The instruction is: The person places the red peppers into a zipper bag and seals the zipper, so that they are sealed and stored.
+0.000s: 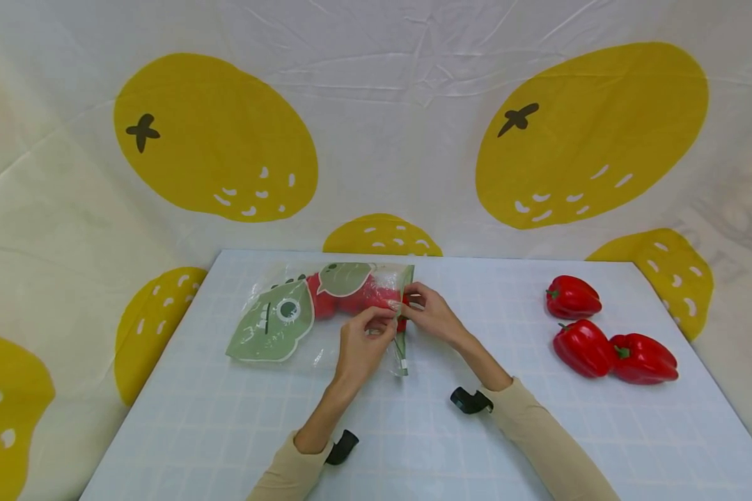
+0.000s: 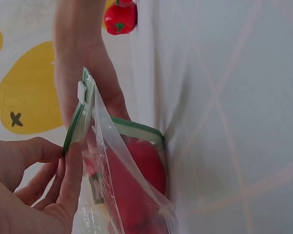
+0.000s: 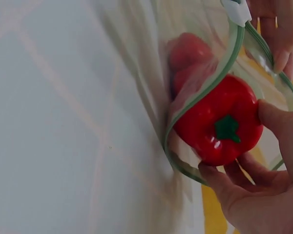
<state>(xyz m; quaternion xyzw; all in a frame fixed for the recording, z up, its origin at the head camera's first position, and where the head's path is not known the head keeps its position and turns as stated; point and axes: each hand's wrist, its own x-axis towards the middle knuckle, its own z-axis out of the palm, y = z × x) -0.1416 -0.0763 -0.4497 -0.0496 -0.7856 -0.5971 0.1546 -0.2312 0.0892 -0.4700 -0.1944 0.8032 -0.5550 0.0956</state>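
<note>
Place: looks a staged space, exact kind unclear
Cloth [image 1: 401,153]: hanging far side, yellow fruit prints [image 1: 219,153]
Table [image 1: 413,445]: pale, checked

The right fingers [image 3: 219,183] grip a red pepper [image 3: 217,116] at the opening of a clear, green-rimmed bag [image 3: 195,101].

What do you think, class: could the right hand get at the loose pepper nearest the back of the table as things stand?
Probably not at once: the right hand is holding another pepper at the mouth of the bag. Once freed, it likely could; nothing shows between it and the loose pepper.
</note>
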